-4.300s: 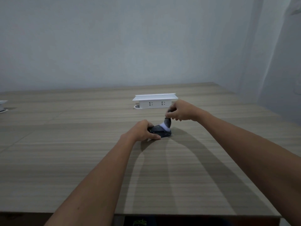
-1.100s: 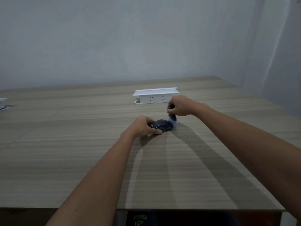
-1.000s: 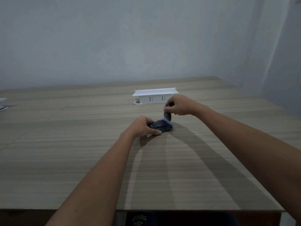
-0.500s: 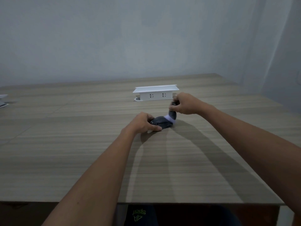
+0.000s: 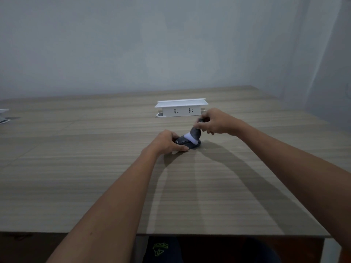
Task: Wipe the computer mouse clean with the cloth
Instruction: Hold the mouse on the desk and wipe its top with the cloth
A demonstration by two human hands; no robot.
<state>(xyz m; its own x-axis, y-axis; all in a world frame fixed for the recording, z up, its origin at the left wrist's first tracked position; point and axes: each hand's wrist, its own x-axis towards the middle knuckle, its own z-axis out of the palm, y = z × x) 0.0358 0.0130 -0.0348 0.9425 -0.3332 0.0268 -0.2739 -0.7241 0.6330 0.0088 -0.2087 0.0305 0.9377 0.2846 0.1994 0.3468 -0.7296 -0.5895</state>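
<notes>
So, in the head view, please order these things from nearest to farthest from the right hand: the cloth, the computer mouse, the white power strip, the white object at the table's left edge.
From the right hand:
1. cloth, pinched in its fingers, hanging just below.
2. computer mouse, under the cloth, held by the left hand.
3. white power strip, behind, slightly left.
4. white object, far left table edge.

A: Is any writing legible?

B: Only at six o'clock, below the table's near edge: green lettering (image 5: 160, 248) on dark clothing, upside down to the camera, reading roughly "sport".

A: Anything on the white socket box?

B: No legible marking there.
</notes>
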